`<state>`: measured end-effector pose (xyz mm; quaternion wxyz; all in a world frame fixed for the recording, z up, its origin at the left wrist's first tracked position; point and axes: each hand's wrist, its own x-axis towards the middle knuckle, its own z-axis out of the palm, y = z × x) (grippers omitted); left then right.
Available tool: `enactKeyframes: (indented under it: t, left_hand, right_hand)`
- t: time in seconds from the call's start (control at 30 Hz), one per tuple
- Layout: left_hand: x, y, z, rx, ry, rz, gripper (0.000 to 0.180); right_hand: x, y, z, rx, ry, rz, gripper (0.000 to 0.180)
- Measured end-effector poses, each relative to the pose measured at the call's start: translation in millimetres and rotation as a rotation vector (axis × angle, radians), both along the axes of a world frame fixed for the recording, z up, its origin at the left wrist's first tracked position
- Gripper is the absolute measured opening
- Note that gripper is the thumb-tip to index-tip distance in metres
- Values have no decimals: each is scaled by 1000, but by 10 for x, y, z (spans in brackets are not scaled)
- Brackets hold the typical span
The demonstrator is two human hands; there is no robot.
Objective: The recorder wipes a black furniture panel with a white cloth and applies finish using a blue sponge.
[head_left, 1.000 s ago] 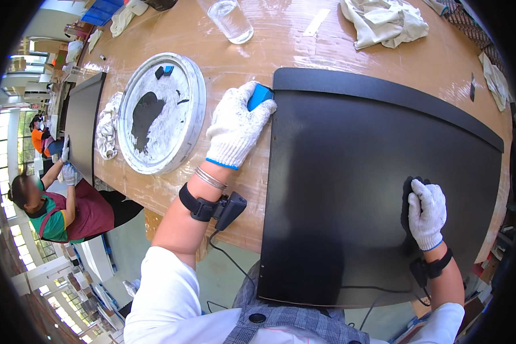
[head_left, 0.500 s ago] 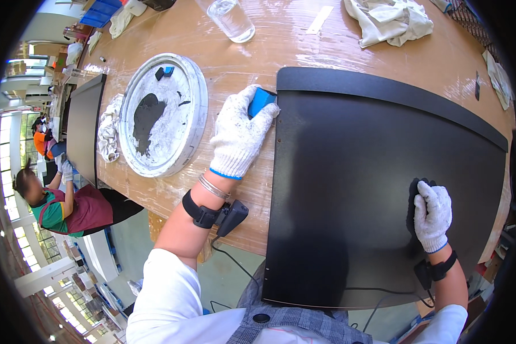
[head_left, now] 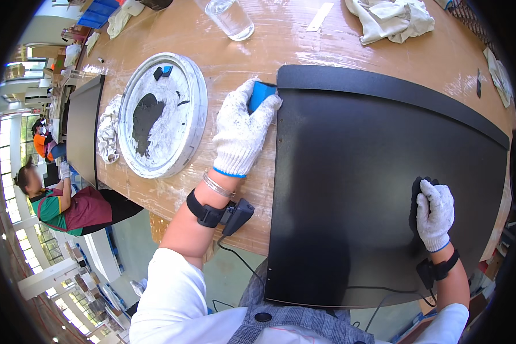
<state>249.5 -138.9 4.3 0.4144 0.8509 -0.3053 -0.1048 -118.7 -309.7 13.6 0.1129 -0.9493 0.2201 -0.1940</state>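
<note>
A large black panel [head_left: 350, 149] with a raised strip along its far side lies in front of me. My left hand [head_left: 239, 129], in a white knit glove, is closed around a small blue block [head_left: 260, 94] at the panel's left edge, near the far corner. The block's underside is hidden, so I cannot tell exactly how it meets the edge. My right hand [head_left: 436, 212], gloved too, rests on the right part of the panel, fingers stretched out and empty. A dark reflection shows beside those fingers.
A round white lid [head_left: 180, 137] holds dark grey paste [head_left: 147, 117] and small blue and black pieces. Beyond stand a glass of water [head_left: 229, 20] and a crumpled cloth [head_left: 393, 20]. Another cloth [head_left: 109, 129] lies left. A co-worker [head_left: 77, 209] stands by another panel [head_left: 85, 126].
My left hand with the blue block has slid slightly farther away along the panel's left edge. My right hand keeps its place on the panel. The view has shifted a little.
</note>
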Motion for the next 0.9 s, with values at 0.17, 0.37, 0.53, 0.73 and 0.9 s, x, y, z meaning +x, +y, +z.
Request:
enactKeyframes:
  t: [0.17, 0.37, 0.53, 0.73, 0.9]
  left_hand:
    - [-42, 41, 68, 147, -97, 4, 52]
    - [-31, -34, 50, 189, -129, -35, 57]
    - [-4, 8, -124, -143, 152, 140, 58]
    - [-45, 33, 14, 108, -122, -11, 56]
    - [-17, -44, 74, 186, -102, -29, 56]
  right_hand:
    - [4, -2, 10, 12, 8, 2, 27]
    - [2, -9, 11, 15, 11, 8, 28]
    - [5, -6, 13, 13, 6, 11, 27]
    - [-2, -7, 9, 29, 11, 1, 27]
    - [0, -6, 15, 31, 12, 7, 26]
